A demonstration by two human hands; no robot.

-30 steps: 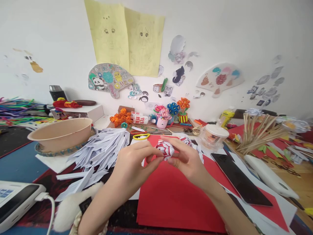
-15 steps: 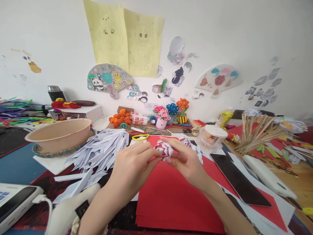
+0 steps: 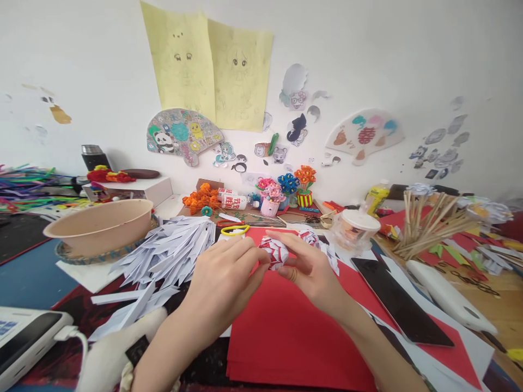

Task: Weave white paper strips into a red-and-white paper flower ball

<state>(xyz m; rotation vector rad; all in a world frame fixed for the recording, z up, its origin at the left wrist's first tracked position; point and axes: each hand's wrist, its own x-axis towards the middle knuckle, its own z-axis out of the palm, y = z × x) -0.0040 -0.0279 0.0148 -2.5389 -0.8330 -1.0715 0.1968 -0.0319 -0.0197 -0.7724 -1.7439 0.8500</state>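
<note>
A small red and white folded-paper piece [image 3: 274, 252] is held up above a stack of red paper [image 3: 298, 337]. My right hand [image 3: 312, 269] grips it from the right, thumb below and fingers over its top. At its left side, the fingertips of my left hand [image 3: 229, 277] are pinched together against it. Behind my right hand lies another red and white folded piece [image 3: 309, 236], partly covered. A heap of folded white paper strips [image 3: 171, 250] lies to the left of my hands.
A beige basin [image 3: 100, 226] stands at the left. Yellow-handled scissors [image 3: 235, 230] lie behind my left hand. To the right are a black phone [image 3: 402, 302], a lidded cup [image 3: 355, 226], a white power bank [image 3: 449, 294] and wooden sticks [image 3: 429, 223]. Paper flowers [image 3: 272, 198] stand at the back.
My left fingers have shifted slightly at the paper piece, which has turned a little. The whole view has moved down by a small amount.
</note>
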